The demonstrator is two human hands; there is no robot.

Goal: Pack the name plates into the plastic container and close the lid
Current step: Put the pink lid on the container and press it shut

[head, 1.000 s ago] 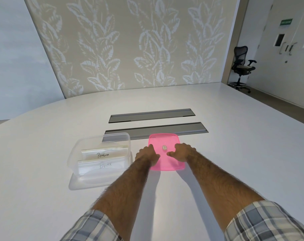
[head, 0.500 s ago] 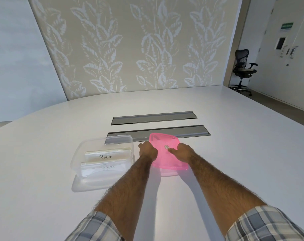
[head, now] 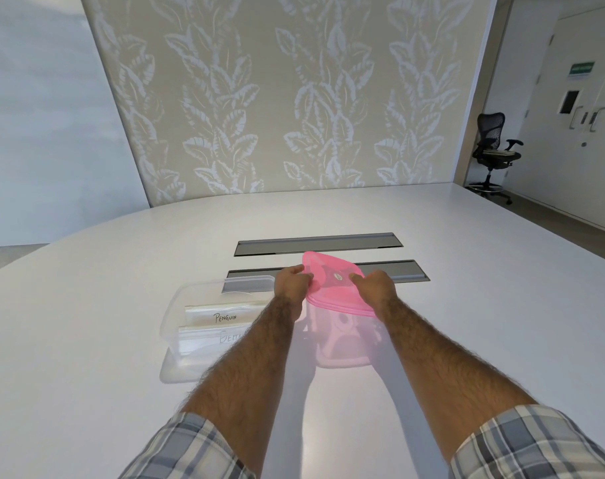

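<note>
A clear plastic container point(head: 176, 312) stands open on the white table, left of my arms. Two white name plates lie inside it: one reads PENGUIN point(head: 221, 316), the other point(head: 204, 337) is partly hidden behind my left forearm. A pink translucent lid point(head: 332, 288) hangs in the air to the right of the container, casting a pink shadow on the table. My left hand point(head: 290, 288) grips the lid's left edge and my right hand point(head: 375, 288) grips its right edge.
Two long grey cable hatches point(head: 315, 242) point(head: 404, 271) are set into the white table point(head: 87, 340) just beyond the lid. A black office chair point(head: 492, 153) stands by doors at the far right. A leaf-patterned wall runs behind the table.
The pink lid lay flat on the table under both hands a second ago. Both hands have since gripped its sides and raised it off the table.
</note>
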